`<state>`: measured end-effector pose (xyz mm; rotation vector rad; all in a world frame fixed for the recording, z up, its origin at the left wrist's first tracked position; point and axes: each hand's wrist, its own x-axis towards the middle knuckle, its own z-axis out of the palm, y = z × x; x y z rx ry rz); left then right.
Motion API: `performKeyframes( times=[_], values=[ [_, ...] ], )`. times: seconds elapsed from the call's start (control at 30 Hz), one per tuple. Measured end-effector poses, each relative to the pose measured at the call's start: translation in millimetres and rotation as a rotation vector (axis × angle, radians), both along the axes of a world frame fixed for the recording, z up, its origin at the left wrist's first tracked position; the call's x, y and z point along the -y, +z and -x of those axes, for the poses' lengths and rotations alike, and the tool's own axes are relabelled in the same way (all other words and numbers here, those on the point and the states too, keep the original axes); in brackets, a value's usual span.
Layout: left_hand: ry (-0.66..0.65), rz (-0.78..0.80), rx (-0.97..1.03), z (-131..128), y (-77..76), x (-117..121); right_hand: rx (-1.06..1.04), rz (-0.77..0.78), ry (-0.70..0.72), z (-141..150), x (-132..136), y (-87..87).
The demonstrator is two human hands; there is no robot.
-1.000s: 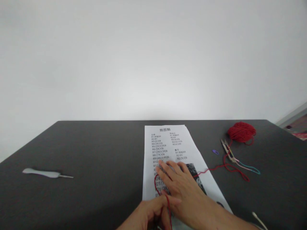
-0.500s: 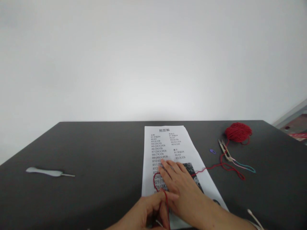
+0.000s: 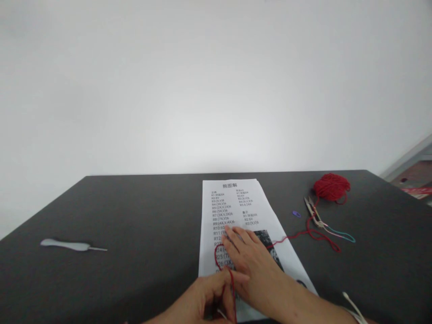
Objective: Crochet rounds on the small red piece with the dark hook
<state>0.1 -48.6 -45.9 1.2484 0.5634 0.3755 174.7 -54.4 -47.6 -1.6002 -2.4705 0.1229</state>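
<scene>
My right hand lies flat with its fingers stretched out on a printed sheet of paper bearing rows of text and a dark picture. Below it, my left hand is closed, with red yarn looped over its index finger and running down through the fingers. A small pale tip shows among those fingers; its kind is hidden. From under my right hand the yarn runs right, past small snips with a pink and teal cord, to a red yarn ball.
On the left of the dark table lies a crochet hook with a light handle. A purple stitch marker rests beside the snips. White cord ends stick up at my right wrist. A plain wall stands behind the table.
The view has shifted slightly, so the table items sit a little differently in the picture. Both hands keep the same pose on and above the paper.
</scene>
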Motion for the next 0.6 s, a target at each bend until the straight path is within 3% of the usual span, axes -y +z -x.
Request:
performKeyframes(
  times=[0.27, 0.6],
  values=[
    [-0.009, 0.000, -0.044, 0, 7.9, -2, 0.036, -0.021, 0.023, 1, -1, -0.3],
    [-0.028, 0.024, -0.007, 0, -4.1, -3, 0.046, 0.043, 0.010, 3, -4, 2.6]
  ],
)
